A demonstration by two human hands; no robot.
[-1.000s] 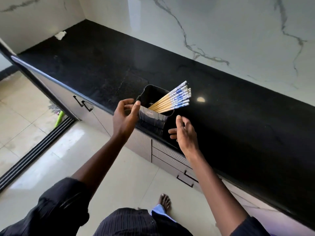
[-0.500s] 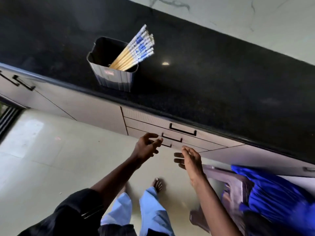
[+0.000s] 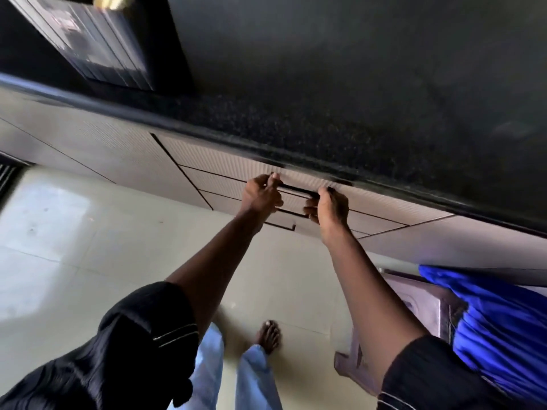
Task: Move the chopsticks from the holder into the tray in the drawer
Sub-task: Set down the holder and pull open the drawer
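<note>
The ribbed grey chopstick holder stands near the front edge of the black counter, at the top left of the head view. Only the yellowish lower ends of the chopsticks show at the frame's top. Under the counter is a stack of ribbed drawers; the top drawer is closed. My left hand grips the left end of its black bar handle, and my right hand grips the right end. No tray is visible.
Two more drawer fronts with black handles sit below the top one. A plastic stool draped with blue cloth stands at the right, close to my right arm. Pale floor tiles and my bare foot lie below.
Both hands left the holder on the counter, dropped to the drawers and closed on the top drawer's handle. The view tilted down, pushing the holder to the frame's top.
</note>
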